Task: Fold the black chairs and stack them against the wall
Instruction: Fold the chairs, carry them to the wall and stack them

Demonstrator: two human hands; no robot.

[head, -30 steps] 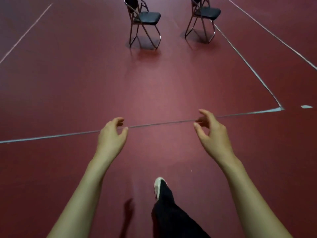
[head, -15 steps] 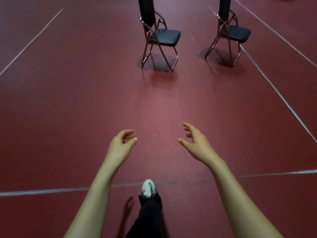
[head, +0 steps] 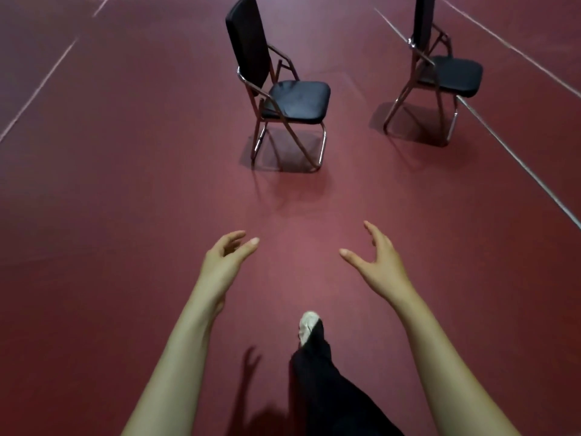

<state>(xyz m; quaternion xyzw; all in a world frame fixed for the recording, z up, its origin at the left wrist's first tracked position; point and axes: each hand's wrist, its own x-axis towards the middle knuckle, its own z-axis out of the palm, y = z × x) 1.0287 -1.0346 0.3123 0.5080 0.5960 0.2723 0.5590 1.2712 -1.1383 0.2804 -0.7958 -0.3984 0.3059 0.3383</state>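
Two unfolded black chairs with chrome frames stand on the dark red floor ahead. The nearer chair (head: 295, 99) is at centre, its padded seat facing right and its tall backrest on the left. The second chair (head: 446, 73) stands to the right, its backrest cut off by the top edge. My left hand (head: 224, 261) and my right hand (head: 379, 262) are stretched out in front of me, fingers relaxed and spread, holding nothing. Both hands are well short of the nearer chair.
White court lines (head: 515, 158) run across the red floor on the right and far left. My leg in black trousers with a white shoe (head: 308, 325) steps forward between my arms. No wall is in view.
I have walked forward: both chairs have grown larger and moved down the frame. The white cross line has passed out of view below. My fingers have spread wider.
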